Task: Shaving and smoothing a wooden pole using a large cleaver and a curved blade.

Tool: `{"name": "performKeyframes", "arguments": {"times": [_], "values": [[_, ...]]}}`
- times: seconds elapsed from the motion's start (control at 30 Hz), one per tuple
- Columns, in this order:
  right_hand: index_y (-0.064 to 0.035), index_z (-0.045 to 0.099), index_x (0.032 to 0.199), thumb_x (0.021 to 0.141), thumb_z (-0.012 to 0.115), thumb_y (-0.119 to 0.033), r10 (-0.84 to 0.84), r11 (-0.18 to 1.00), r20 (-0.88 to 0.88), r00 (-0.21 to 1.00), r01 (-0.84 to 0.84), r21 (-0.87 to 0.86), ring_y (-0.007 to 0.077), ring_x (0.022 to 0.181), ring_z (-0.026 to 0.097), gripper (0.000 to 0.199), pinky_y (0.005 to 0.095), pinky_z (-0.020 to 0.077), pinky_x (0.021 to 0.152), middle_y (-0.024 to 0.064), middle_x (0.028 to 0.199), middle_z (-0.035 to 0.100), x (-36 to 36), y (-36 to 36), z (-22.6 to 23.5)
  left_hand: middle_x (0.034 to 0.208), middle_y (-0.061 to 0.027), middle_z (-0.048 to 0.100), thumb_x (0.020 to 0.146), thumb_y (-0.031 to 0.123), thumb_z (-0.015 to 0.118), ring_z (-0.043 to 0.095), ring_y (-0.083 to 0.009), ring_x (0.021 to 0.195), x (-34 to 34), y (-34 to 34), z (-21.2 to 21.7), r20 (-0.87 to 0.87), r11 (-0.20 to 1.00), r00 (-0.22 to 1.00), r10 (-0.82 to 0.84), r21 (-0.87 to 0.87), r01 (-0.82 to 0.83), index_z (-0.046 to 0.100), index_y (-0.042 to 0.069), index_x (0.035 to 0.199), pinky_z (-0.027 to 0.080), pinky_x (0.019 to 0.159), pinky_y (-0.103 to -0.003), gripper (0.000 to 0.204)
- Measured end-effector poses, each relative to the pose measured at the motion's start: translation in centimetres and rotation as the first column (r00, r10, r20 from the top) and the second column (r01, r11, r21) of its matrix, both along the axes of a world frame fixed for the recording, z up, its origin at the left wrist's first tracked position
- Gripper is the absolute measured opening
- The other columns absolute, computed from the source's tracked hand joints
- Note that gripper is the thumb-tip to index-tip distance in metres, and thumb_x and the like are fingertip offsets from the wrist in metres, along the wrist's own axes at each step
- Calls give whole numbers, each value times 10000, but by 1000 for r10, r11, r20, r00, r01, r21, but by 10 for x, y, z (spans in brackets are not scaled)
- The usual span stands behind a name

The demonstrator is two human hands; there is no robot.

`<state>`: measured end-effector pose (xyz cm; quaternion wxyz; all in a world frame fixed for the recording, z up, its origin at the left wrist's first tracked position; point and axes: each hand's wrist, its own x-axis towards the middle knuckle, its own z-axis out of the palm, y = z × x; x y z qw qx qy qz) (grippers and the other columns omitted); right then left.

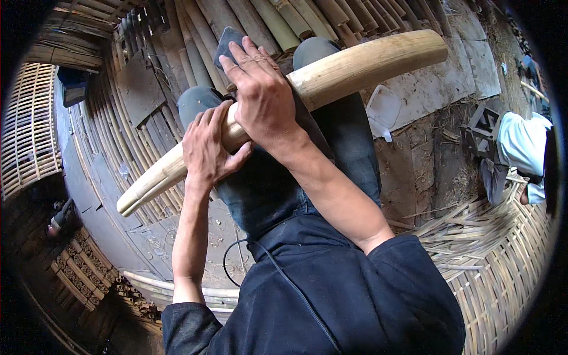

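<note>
A thick, pale bamboo pole (355,65) lies slanted across my lap, from lower left to upper right. My left hand (207,148) wraps around the pole near its lower half. Just above it, my right hand (260,94) presses a dark flat piece (228,44), maybe sandpaper or a blade, against the pole. Its lower part is hidden under my fingers. My knees in blue jeans (349,136) sit under the pole.
Stacked bamboo poles (260,21) lie ahead. Woven bamboo mats (29,130) are at left and lower right (503,284). Short cut bamboo pieces (89,272) pile at lower left. Another person in a white shirt (520,148) crouches at right beside a small stool (482,127).
</note>
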<state>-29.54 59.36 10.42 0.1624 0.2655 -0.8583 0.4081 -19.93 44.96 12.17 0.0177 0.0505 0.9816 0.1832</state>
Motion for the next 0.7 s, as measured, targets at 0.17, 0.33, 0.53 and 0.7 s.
{"name": "performKeyframes", "arguments": {"times": [0.17, 0.33, 0.53, 0.7], "values": [[40, 746, 1235, 872, 639, 52, 41, 988, 71, 997, -30, -155, 415, 1379, 580, 379, 447, 416, 1227, 283, 1348, 676, -3, 5, 5, 1150, -186, 681, 709, 562, 790, 641, -376, 1065, 3, 2, -1, 6, 1000, 1000, 15, -5, -15, 597, 43, 1361, 513, 942, -479, 855], [48, 740, 1244, 861, 614, 78, 122, 955, 190, 974, -63, -290, 421, 1397, 561, 404, 442, 404, 1236, 304, 1372, 644, -4, 17, 24, 1158, -173, 678, 693, 548, 802, 640, -372, 1061, 5, 3, -1, -2, 999, 1000, 26, -23, -26, 595, 39, 1365, 514, 945, -476, 868], [64, 720, 1270, 921, 565, 1, 26, 983, 83, 996, -11, -182, 435, 1405, 549, 388, 453, 374, 1251, 303, 1379, 639, 0, 0, 8, 1160, -159, 682, 685, 496, 838, 647, -358, 1086, -1, 7, -2, -15, 998, 1000, -27, -58, 26, 581, 23, 1378, 521, 957, -454, 878], [60, 732, 1244, 881, 580, 91, 5, 986, 76, 997, 8, -168, 405, 1417, 544, 395, 430, 381, 1254, 288, 1412, 626, -12, 11, 6, 1146, -113, 689, 653, 372, 937, 668, -321, 1050, 11, 12, -12, -116, 991, 992, 46, -119, -60, 597, 114, 1388, 548, 922, -440, 850]]}}
